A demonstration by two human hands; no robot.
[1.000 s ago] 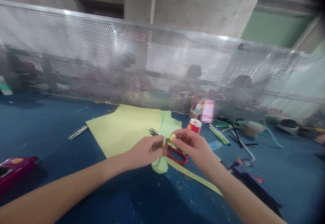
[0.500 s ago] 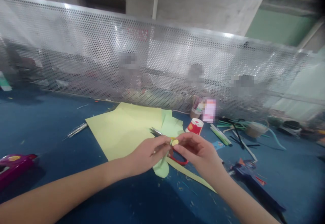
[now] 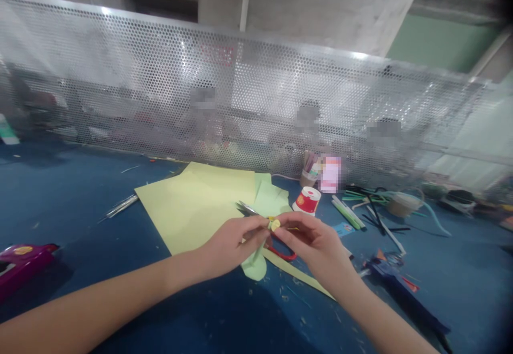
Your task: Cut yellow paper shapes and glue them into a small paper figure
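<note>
Between my two hands is a small rolled piece of pale yellow paper (image 3: 276,225). My left hand (image 3: 230,244) pinches its left side, thumb and fingers together. From the right, my right hand (image 3: 310,236) grips the same roll with thumb and forefinger. Beneath the fingers lie scissors (image 3: 282,253) with red handles, blades pointing to the upper left. A light green paper piece (image 3: 255,267) with a rounded end shows below my left fingers; whether it joins the roll I cannot tell. Yellow paper sheets (image 3: 196,199) lie behind my left hand.
A red and white paper cup (image 3: 308,200) stands upside down behind my right hand. Green and white pens (image 3: 348,213) and pipe cleaners lie right of it. A blue glue gun (image 3: 404,284) is at right, a magenta tool (image 3: 26,263) at left. A perforated metal screen (image 3: 160,81) borders the table.
Both hands keep their pinch on the rolled paper, which has shifted very slightly to the left. My right forearm has moved a little; the things on the table lie as before.
</note>
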